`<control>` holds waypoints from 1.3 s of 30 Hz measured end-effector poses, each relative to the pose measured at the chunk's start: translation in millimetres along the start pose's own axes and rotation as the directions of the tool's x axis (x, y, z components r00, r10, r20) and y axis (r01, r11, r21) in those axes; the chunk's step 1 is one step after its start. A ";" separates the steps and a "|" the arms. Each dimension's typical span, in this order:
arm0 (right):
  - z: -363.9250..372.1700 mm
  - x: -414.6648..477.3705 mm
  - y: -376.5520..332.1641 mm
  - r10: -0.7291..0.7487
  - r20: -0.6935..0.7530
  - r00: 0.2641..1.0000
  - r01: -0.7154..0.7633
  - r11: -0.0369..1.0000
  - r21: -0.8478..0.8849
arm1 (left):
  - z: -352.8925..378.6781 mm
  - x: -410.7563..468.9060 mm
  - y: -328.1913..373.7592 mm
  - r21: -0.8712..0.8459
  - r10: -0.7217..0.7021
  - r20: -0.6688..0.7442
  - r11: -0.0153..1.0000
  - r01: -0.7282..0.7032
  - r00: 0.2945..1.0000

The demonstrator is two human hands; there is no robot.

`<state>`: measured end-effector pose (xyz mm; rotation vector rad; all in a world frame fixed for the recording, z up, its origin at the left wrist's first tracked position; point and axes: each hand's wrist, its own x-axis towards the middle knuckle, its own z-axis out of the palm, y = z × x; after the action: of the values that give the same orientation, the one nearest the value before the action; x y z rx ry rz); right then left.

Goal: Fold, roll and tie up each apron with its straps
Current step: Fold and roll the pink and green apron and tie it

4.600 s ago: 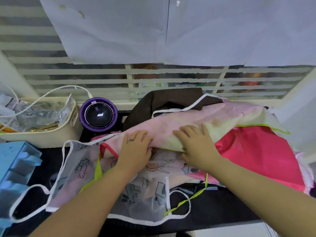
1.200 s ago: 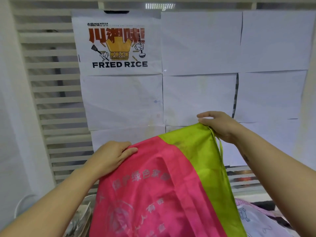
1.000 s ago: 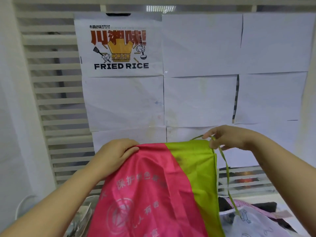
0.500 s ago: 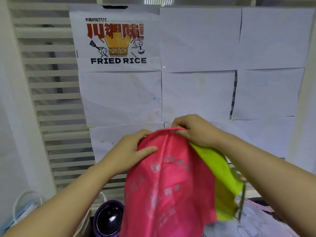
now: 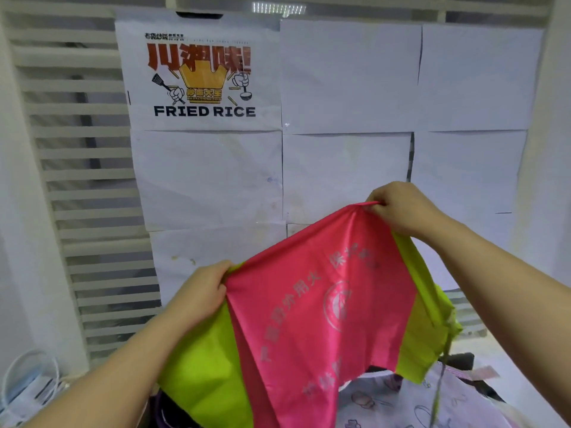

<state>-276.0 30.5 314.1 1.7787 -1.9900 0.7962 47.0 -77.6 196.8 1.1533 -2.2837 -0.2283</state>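
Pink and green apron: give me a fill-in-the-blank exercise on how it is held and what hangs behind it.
1. The apron held up in the air is pink down the middle with ____ side panels.
2. The right hand pinches the apron's edge ____ than the left hand grips it.
3. The poster on the wall behind reads "FRIED ____".

Missing words: green; higher; RICE
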 end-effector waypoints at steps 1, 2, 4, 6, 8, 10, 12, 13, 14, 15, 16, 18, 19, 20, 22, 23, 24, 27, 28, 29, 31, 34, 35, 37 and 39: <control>-0.4 -0.1 3.3 0.014 0.004 1.000 -0.014 1.000 0.003 | -6.1 4.4 0.9 0.027 0.037 -0.040 0.999 -0.035 0.999; -0.5 -1.0 6.1 0.035 0.013 0.999 -0.036 0.999 0.008 | -12.1 7.4 2.7 0.051 0.078 -0.072 0.996 -0.074 0.994; -0.9 -3.2 11.5 0.067 0.028 0.997 -0.068 0.997 0.025 | -26.1 11.5 8.8 0.115 0.135 -0.113 0.986 -0.122 0.984; -1.3 -5.4 15.2 0.104 0.051 0.993 -0.106 0.994 0.028 | -40.5 15.0 15.2 0.198 0.172 -0.134 0.970 -0.143 0.976; -1.6 -5.0 22.0 0.148 0.088 0.985 -0.153 0.987 0.049 | -56.5 19.5 22.1 0.256 0.216 -0.152 0.951 -0.173 0.964; -5.4 -3.9 28.0 0.166 0.130 0.978 -0.176 0.982 0.072 | -75.8 26.2 29.9 0.366 0.285 -0.149 0.906 -0.215 0.947; -11.0 -0.2 31.9 0.147 0.155 0.977 -0.154 0.987 0.034 | -98.0 36.2 37.9 0.492 0.361 -0.097 0.828 -0.270 0.928; -13.5 2.2 32.4 0.133 0.165 0.977 -0.133 0.991 -0.008 | -108.6 41.2 41.4 0.542 0.374 -0.062 0.791 -0.283 0.926; -14.6 4.6 32.8 0.122 0.180 0.976 -0.111 0.991 -0.068 | -118.1 45.7 44.7 0.584 0.374 -0.027 0.759 -0.289 0.927; -13.4 6.9 33.4 0.112 0.198 0.974 -0.087 0.987 -0.133 | -126.0 49.6 46.9 0.616 0.361 -0.004 0.736 -0.282 0.933; -13.1 9.5 32.3 0.113 0.216 0.970 -0.070 0.978 -0.194 | -134.1 53.8 49.7 0.646 0.351 0.004 0.714 -0.271 0.936; -10.6 12.6 29.8 0.154 0.238 0.959 -0.082 0.954 -0.287 | -145.3 60.0 51.9 0.692 0.332 0.005 0.680 -0.243 0.943; -11.1 13.6 27.6 0.180 0.223 0.958 -0.103 0.942 -0.320 | -149.4 63.3 51.7 0.701 0.330 -0.008 0.675 -0.230 0.944; -12.9 13.7 23.9 0.209 0.204 0.957 -0.126 0.926 -0.356 | -152.4 65.3 51.0 0.700 0.331 -0.031 0.681 -0.216 0.943; -16.7 14.2 16.8 0.239 0.182 0.954 -0.144 0.895 -0.422 | -156.8 68.1 46.5 0.673 0.320 -0.100 0.720 -0.173 0.942; -17.6 15.2 14.2 0.248 0.185 0.951 -0.146 0.886 -0.440 | -157.9 68.6 43.2 0.648 0.313 -0.139 0.746 -0.153 0.940; -19.0 15.9 12.3 0.259 0.196 0.946 -0.150 0.884 -0.442 | -158.3 68.1 40.6 0.623 0.306 -0.178 0.770 -0.134 0.935; -25.6 18.1 13.3 0.281 0.251 0.927 -0.179 0.915 -0.362 | -157.0 62.8 32.9 0.555 0.255 -0.254 0.828 -0.076 0.933; -27.2 18.8 15.0 0.285 0.255 0.924 -0.196 0.925 -0.326 | -155.9 61.2 29.5 0.531 0.237 -0.254 0.844 -0.070 0.938; -28.0 19.4 16.2 0.277 0.244 0.929 -0.198 0.931 -0.306 | -154.7 60.4 25.0 0.513 0.225 -0.238 0.855 -0.075 0.945; -26.0 21.7 17.6 0.256 0.158 0.954 -0.207 0.939 -0.275 | -151.3 59.5 17.2 0.499 0.228 -0.202 0.861 -0.100 0.953; -17.8 26.0 14.7 0.312 0.070 0.948 -0.300 0.944 -0.136 | -141.6 58.1 10.2 0.458 0.231 -0.270 0.885 -0.086 0.935; -16.0 25.2 12.1 0.341 0.104 0.934 -0.341 0.940 -0.010 | -137.8 57.4 9.2 0.448 0.229 -0.326 0.892 -0.064 0.917; -15.4 19.2 3.8 0.389 0.231 0.892 -0.452 0.755 0.475 | -130.7 55.1 6.4 0.478 0.215 -0.451 0.878 0.031 0.866; -18.2 10.9 -6.7 0.364 0.389 0.846 -0.491 0.246 0.836 | -128.1 51.4 -1.7 0.476 0.137 -0.553 0.861 0.177 0.822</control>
<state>-273.0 32.9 336.0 1.6767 -2.3267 2.4932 95.3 -106.4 322.9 1.2760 -1.8120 0.6871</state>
